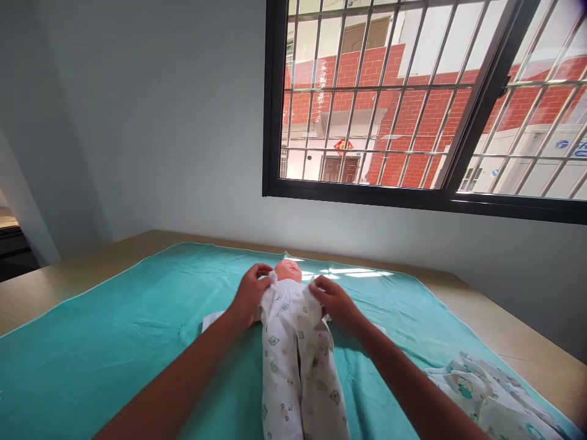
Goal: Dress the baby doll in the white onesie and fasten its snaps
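A baby doll (pixel 288 271) lies on its back on a teal blanket (pixel 151 324), its head toward the wall. Over its body stretches a pair of white baby pants (pixel 298 348) printed with small figures, the gathered waist near the doll's chest and the legs reaching toward me. My left hand (pixel 251 294) pinches the left corner of the waist, beside the doll's head. On the other side, my right hand (pixel 334 300) grips the right corner between thumb and fingers. Most of the doll's body is hidden beneath the pants and behind my hands.
Folded printed baby clothes (pixel 488 391) lie at the blanket's lower right. White cloth (pixel 211 320) shows beside my left wrist. The wooden tabletop (pixel 36 290) borders the blanket, and a wall with a barred window (pixel 367 190) rises behind it.
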A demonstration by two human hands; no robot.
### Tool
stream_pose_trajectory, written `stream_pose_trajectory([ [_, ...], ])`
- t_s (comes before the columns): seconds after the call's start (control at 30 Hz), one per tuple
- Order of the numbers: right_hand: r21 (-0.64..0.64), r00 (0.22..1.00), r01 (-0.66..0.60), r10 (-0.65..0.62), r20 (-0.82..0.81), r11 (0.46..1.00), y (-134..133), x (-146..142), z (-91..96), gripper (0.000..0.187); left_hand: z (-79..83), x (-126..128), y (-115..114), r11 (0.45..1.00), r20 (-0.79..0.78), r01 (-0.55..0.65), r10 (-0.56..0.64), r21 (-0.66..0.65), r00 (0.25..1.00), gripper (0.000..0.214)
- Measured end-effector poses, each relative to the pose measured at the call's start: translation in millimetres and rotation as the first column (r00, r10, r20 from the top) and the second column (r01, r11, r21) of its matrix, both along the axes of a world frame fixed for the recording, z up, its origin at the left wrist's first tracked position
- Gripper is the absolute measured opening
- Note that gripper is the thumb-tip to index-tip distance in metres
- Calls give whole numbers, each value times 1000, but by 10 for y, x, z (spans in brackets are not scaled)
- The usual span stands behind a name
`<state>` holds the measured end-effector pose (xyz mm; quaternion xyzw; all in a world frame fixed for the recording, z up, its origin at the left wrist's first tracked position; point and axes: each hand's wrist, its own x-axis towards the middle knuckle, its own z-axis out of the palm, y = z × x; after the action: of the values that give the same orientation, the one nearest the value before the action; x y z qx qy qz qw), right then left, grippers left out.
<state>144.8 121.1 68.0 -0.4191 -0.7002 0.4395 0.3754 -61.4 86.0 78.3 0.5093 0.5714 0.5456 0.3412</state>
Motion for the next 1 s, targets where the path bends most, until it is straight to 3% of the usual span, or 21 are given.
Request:
stream_pose_trajectory([
  [0.1,97,966,-183,160,204,978,-163,-111,-105,16,-31,283,-87,982,-68,188,-187,2,980,23],
  [0.17,90,940,-263,233,250,961,-201,-6,-189,13,-86,321,-224,930,-183,363,-368,-59,912,25],
  [0.27,38,959,-182,169,226,983,-81,230,-283,27,-169,218,-447,876,-299,468,-480,-116,825,25],
  [0.37,27,987,21,-25,158,999,142,340,-375,36,-250,106,-572,905,-404,402,-423,-140,811,28],
  [0.43,21,977,120,-122,175,993,261,302,-438,37,-307,90,-590,940,-554,317,-333,-128,763,31],
  [0.57,70,930,193,-205,305,979,428,56,-488,42,-425,144,-556,985,-838,170,-104,-13,536,14],
  [0.7,176,903,219,-267,337,960,677,-229,-403,30,-584,164,-582,972,-926,216,0,88,376,28],
  [0.8,223,898,263,-323,299,939,851,-404,-328,24,-730,144,-683,936,-920,300,57,184,387,30],
  [0.87,239,903,276,-337,269,931,885,-494,-322,23,-802,120,-753,901,-905,381,29,208,424,32],
  [0.93,257,917,239,-305,258,936,845,-549,-359,22,-826,83,-788,877,-845,438,-77,195,530,30],
  [1.0,286,931,180,-257,259,941,758,-554,-417,18,-803,32,-771,901,-679,411,-215,141,702,26],
])
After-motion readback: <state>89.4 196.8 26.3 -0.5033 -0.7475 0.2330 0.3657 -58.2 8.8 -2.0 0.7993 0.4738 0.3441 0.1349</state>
